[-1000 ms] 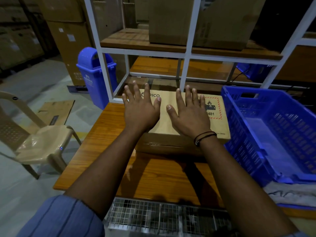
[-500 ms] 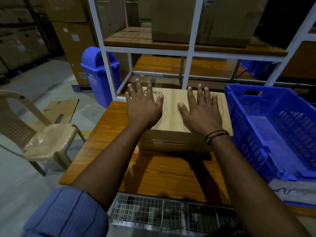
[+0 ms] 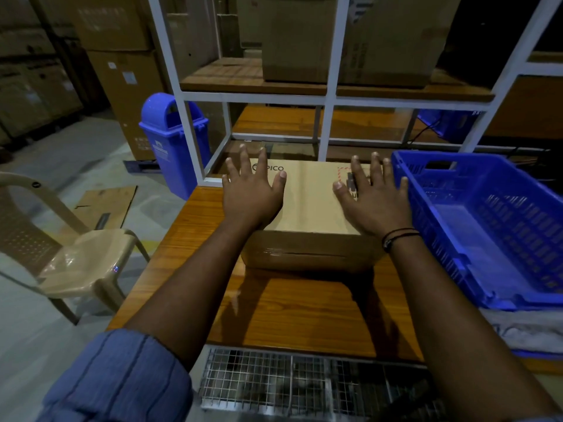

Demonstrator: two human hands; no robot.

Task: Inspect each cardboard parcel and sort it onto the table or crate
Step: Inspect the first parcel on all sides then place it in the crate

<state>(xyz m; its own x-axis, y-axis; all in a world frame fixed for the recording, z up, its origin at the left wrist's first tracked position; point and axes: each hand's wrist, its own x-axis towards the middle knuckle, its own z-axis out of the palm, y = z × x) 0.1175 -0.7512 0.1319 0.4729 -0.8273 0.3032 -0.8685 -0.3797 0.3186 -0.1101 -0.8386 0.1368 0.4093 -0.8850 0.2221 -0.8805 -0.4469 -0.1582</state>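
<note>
At the near edge a wire mesh panel (image 3: pixel 304 382) is seen, with a rolled blue sleeve (image 3: pixel 122 376) at the near left. Beyond it the wooden table (image 3: pixel 289 312) is bare up to the cardboard parcel (image 3: pixel 307 205), which is set flat on the far half of the table, its far edge close to the table's far edge and its right side just beside the blue crate (image 3: pixel 432 226). The left hand (image 3: pixel 249 196) is laid flat on the parcel's top at the left, its fingers spread wide and straight. The right hand (image 3: pixel 374 205) is laid flat at the right, fingers likewise spread, over part of a red-bordered label (image 3: pixel 345 175). Nothing is gripped. A slip is judged possible: with flat palms only, no hold is had on the sides, so any forward pressure could slide the parcel off the far edge into the white rack (image 3: pixel 330 99). The right knuckles could also be caught on the crate wall if the parcel is shifted right. The label may be misread while it is covered. To the far left a beige chair (image 3: pixel 82 263) and a blue bin (image 3: pixel 173 141) are seen, and larger boxes (image 3: pixel 298 41) are stacked on the rack's shelf.
</note>
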